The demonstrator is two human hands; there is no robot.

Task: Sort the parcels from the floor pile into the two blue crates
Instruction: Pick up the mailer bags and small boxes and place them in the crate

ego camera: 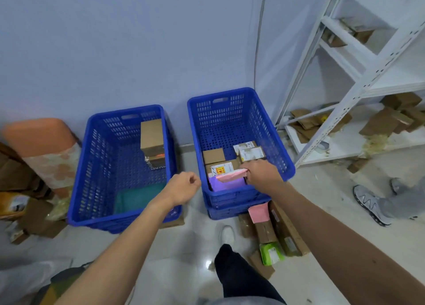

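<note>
Two blue crates stand side by side against the wall. The left crate (80, 166) holds a tall brown box (151, 135) and a teal mailer (138, 197). The right crate (282, 157) holds several brown boxes, a purple mailer (226, 185) and a pink mailer (231, 174). My right hand (262, 172) pinches the pink mailer's right end just above the purple one inside the right crate. My left hand (184, 187) hovers between the crates with fingers curled and nothing in it. The floor pile (273, 233) lies below the right crate: brown boxes, a pink envelope, a green packet.
A white metal shelf rack (354, 84) with scattered brown boxes stands at the right. Another person's grey shoes (372, 203) are on the floor at the right. An orange roll (43, 148) and cardboard lie left of the crates. My own leg and white shoe (226, 234) are below.
</note>
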